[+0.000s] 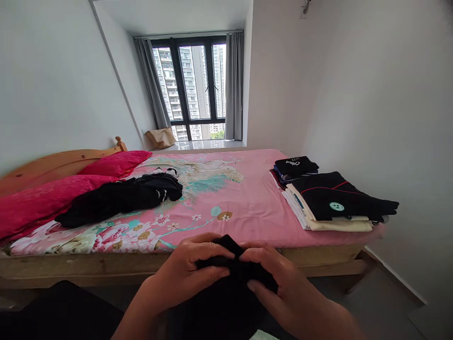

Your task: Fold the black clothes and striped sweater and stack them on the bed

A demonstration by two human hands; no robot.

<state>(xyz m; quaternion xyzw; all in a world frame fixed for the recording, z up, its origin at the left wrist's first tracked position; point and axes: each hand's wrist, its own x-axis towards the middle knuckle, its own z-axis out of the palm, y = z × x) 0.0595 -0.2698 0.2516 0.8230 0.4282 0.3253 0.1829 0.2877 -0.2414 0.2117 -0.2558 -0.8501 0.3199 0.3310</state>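
A bunched black garment [230, 278], held up before the bed's near edge, hanging down

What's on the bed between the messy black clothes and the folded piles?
Nothing but bare pink flowered bedspread, seen in the head view, between the black clothes and folded piles.

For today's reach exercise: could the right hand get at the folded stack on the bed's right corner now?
Probably not freely: the right hand grips a black garment with the left hand, though nothing lies between it and the folded stack.
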